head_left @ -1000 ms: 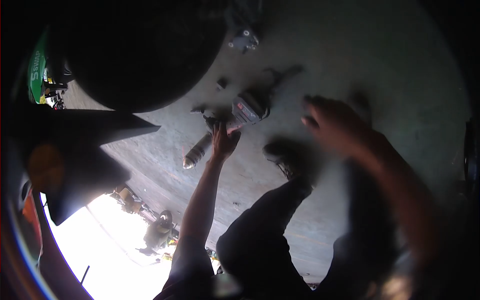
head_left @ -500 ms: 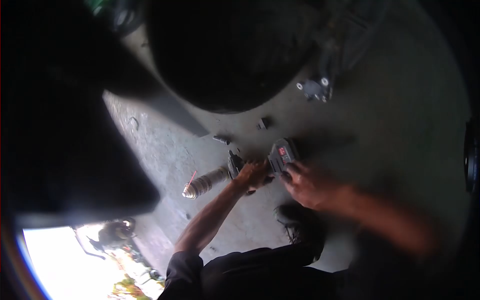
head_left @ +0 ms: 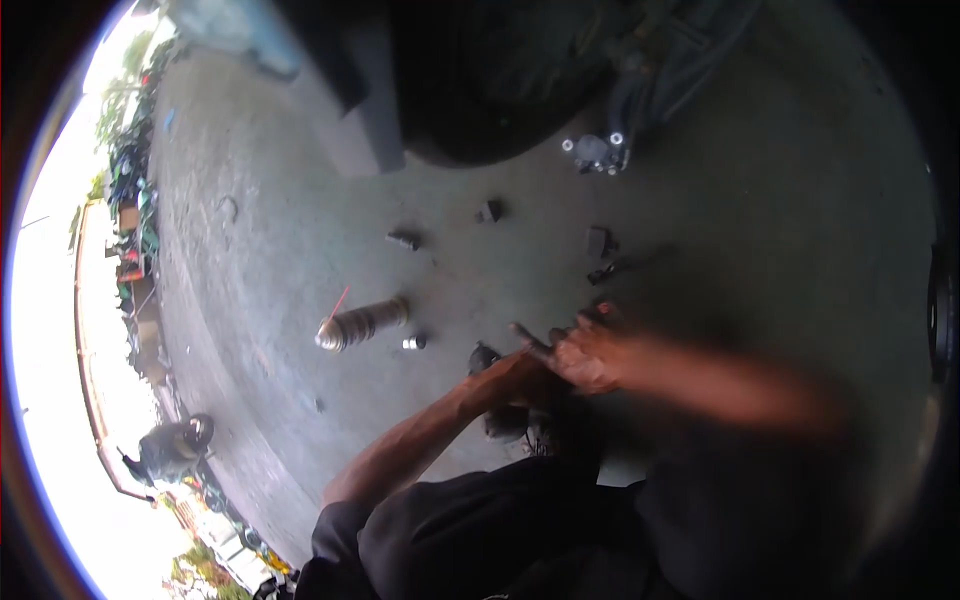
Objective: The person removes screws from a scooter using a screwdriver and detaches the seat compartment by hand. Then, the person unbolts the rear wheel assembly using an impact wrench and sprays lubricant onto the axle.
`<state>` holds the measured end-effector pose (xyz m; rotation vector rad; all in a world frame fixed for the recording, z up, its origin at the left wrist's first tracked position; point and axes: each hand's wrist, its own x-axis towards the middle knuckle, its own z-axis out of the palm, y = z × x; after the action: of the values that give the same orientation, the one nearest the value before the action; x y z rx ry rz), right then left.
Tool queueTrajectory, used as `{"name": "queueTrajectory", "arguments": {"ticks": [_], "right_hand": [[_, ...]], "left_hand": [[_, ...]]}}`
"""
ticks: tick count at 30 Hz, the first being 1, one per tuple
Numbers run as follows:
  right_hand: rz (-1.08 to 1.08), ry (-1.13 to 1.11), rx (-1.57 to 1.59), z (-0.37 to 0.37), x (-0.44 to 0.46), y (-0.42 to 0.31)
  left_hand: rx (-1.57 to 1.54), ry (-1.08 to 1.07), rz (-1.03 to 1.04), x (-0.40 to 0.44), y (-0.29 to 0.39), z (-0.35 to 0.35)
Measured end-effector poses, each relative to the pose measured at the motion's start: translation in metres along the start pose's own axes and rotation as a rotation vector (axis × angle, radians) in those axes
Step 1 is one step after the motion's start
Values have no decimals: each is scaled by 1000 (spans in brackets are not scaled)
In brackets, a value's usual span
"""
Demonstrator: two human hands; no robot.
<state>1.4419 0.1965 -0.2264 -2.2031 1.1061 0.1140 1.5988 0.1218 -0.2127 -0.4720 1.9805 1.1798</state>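
My left hand [head_left: 532, 376] is low in the middle, with its fingers mostly hidden. It seems closed round a dark cordless impact wrench [head_left: 485, 358], part of which sticks out past the wrist. Just over it lies my right hand [head_left: 588, 357], with a darkened finger stretched to the left and another finger apart above. Nothing shows clearly in its grip. On the floor to the left are a spray can [head_left: 365, 323] with a red straw and a small silver socket [head_left: 413, 343]. Beyond my hands lie a dark block [head_left: 600, 241] and a small dark piece [head_left: 600, 274].
A large dark wheel [head_left: 480, 125] stands at the top. Near it is a metal part with bright round ends [head_left: 595, 151]. Two dark fittings, one long [head_left: 403, 240] and one short [head_left: 489, 211], lie on the concrete floor. A motor scooter [head_left: 170, 447] stands far left.
The view has shifted, showing more floor on the left. My right hand has left the grey battery with the red mark that it touched. The silver socket and dark block now show.
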Motion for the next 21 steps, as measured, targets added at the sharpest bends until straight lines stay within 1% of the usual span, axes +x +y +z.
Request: {"name": "queueTrajectory", "arguments": {"ticks": [1, 2, 4, 5, 7, 9, 11, 12, 14, 15, 16, 17, 18, 19, 20, 21], "right_hand": [[-15, -17, 96, 5, -9, -1], [-11, -14, 86, 9, -18, -2], [-15, -21, 40, 3, -31, -3], [16, -199, -58, -12, -32, -7], [-23, -2, -151, 21, -29, 4], [-70, 169, -223, 45, -27, 11], [-71, 327, -314, 53, -30, 15], [-88, 442, -331, 57, -28, 17], [-112, 661, -366, 71, -32, 18], [-41, 396, -352, 76, -40, 16], [-60, 378, -340, 76, -38, 21], [-72, 363, -332, 80, -38, 21], [-72, 354, -332, 83, -38, 23], [-65, 352, -356, 89, -38, 24], [-49, 350, -379, 95, -38, 25], [-34, 338, -396, 99, -41, 25]], "left_hand": [[2, -3, -23, -4, 20, -1], [1, 1, -38, -2, 35, 1], [105, 78, 174, 28, 8, 37], [154, 136, 262, 37, -3, 52], [114, 170, 192, 16, 15, 37], [-12, 122, 8, 32, 0, 55], [215, 470, 29, 5, 2, 57], [338, 629, 59, -7, 2, 56], [212, 834, -92, -42, -31, 52], [208, 910, -227, -79, -21, 26], [346, 1081, -333, -101, -46, 5], [393, 1187, -463, -123, -80, 2], [375, 1385, -528, -147, -82, -8], [590, 1268, -648, -168, -105, -11], [281, 1396, -644, -181, -108, -21], [325, 1417, -536, -191, -137, -22]]}}
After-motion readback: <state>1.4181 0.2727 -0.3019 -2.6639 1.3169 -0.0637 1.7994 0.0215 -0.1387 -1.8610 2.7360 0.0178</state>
